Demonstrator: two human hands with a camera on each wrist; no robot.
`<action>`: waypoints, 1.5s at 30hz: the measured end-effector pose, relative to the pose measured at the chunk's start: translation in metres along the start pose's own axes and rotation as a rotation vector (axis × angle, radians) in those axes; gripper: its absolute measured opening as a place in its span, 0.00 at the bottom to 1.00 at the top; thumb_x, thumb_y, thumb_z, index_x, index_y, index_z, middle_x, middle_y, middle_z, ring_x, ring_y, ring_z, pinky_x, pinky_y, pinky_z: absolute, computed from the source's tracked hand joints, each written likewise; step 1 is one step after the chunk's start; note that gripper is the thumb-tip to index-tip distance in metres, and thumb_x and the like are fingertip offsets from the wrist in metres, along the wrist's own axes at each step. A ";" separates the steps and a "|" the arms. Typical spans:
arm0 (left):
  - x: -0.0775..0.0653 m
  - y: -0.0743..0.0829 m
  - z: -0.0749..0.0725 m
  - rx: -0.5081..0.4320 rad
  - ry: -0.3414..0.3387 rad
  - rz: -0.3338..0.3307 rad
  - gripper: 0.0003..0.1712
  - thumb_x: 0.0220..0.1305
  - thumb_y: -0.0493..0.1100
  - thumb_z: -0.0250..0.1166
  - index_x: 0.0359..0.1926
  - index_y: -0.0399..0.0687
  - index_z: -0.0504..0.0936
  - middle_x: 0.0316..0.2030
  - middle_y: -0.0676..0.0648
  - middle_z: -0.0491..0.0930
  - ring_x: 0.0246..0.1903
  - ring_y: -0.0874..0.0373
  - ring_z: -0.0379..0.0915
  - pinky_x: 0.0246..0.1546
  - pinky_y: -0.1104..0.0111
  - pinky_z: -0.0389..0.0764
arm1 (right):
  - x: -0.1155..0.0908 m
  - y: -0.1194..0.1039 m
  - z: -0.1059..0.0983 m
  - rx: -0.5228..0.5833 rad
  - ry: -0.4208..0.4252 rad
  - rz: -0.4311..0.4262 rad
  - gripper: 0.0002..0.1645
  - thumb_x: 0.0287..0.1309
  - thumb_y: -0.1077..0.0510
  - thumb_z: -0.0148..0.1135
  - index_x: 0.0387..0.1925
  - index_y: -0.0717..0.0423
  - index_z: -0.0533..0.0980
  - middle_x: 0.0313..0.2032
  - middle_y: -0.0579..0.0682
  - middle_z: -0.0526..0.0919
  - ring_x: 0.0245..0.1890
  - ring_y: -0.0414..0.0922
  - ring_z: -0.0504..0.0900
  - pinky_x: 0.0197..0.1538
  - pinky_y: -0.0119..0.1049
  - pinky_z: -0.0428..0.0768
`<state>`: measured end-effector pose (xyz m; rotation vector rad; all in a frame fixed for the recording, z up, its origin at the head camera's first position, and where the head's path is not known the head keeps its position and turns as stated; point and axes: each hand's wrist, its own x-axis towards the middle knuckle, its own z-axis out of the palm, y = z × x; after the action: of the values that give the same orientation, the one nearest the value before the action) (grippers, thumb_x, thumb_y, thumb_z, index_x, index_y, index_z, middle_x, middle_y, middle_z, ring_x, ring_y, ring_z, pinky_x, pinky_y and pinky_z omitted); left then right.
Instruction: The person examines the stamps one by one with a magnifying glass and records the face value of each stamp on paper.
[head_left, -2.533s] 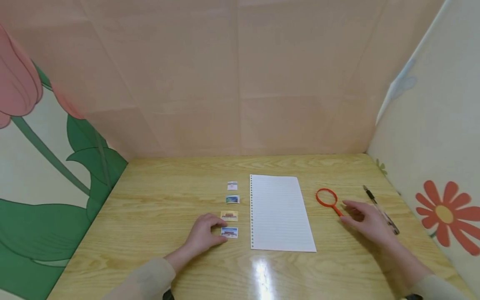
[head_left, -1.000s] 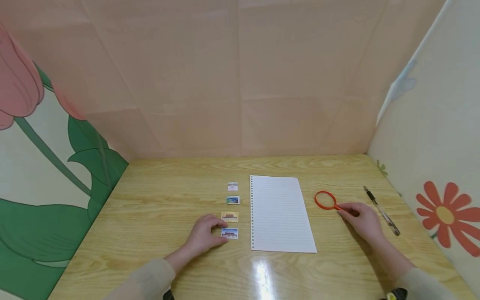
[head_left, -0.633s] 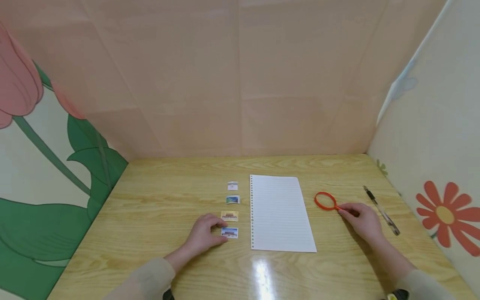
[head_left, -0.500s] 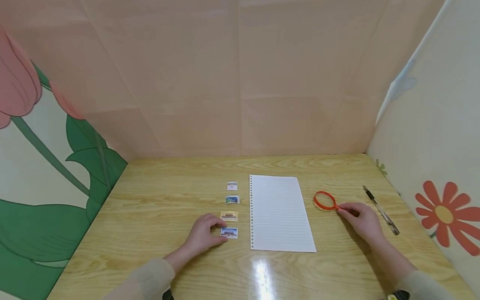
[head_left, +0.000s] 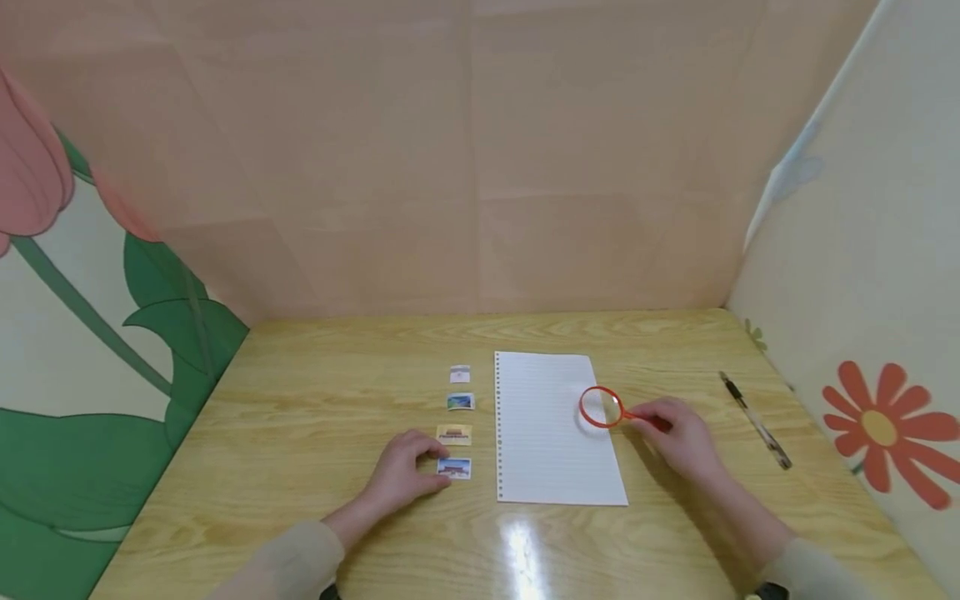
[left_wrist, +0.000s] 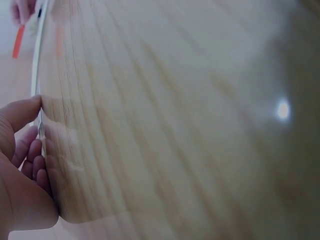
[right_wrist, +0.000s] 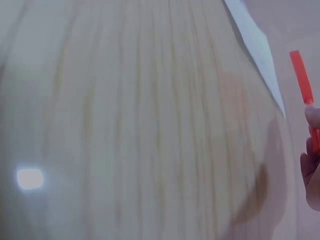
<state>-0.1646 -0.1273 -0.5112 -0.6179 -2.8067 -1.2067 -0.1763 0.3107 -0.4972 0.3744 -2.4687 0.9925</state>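
Magnifying glass (head_left: 621,413), red, is up off the table (head_left: 322,383) in the R hand (head_left: 684,437), handle pinched btwn thumb & fingers, lens over the R edge of the lined sheet (head_left: 551,442) w/ punched holes. L hand (head_left: 397,471) rests on the table, fingers relaxed & loosely bent, thumb & index at opp. edges of the nearest pic card (head_left: 456,468); can't tell if they actually touch it. Other pic cards (head_left: 454,435), three small ones, lie in a col. beyond it, L of the sheet, & a pen (head_left: 756,422) w/ black tip end lies further R.
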 end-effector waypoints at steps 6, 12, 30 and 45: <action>-0.001 0.001 -0.002 -0.006 0.000 -0.002 0.19 0.45 0.45 0.81 0.39 0.50 0.86 0.38 0.56 0.79 0.42 0.56 0.73 0.48 0.57 0.73 | 0.005 -0.018 0.017 0.047 -0.020 -0.055 0.13 0.43 0.71 0.76 0.31 0.54 0.86 0.31 0.45 0.83 0.34 0.38 0.76 0.38 0.20 0.71; -0.002 0.003 -0.003 -0.008 0.001 0.005 0.19 0.44 0.43 0.82 0.39 0.48 0.87 0.37 0.55 0.80 0.41 0.56 0.74 0.48 0.57 0.73 | 0.008 -0.031 0.039 0.114 -0.065 -0.096 0.16 0.42 0.74 0.76 0.31 0.53 0.86 0.31 0.43 0.82 0.34 0.40 0.77 0.38 0.20 0.73; -0.002 0.004 -0.005 -0.012 -0.006 0.024 0.21 0.42 0.42 0.82 0.40 0.47 0.87 0.38 0.53 0.80 0.42 0.55 0.74 0.49 0.56 0.73 | 0.015 -0.094 0.102 0.253 -0.196 -0.263 0.15 0.43 0.69 0.77 0.31 0.48 0.86 0.30 0.39 0.79 0.33 0.38 0.74 0.35 0.28 0.76; -0.001 -0.003 -0.001 0.019 0.040 0.128 0.19 0.37 0.39 0.81 0.34 0.47 0.85 0.34 0.55 0.80 0.38 0.59 0.73 0.45 0.61 0.74 | 0.012 -0.133 0.124 0.210 -0.280 -0.338 0.11 0.45 0.66 0.77 0.31 0.50 0.87 0.30 0.40 0.80 0.35 0.39 0.75 0.39 0.32 0.76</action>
<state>-0.1649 -0.1301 -0.5121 -0.7513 -2.6964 -1.1547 -0.1707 0.1282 -0.4933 1.0247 -2.4254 1.1149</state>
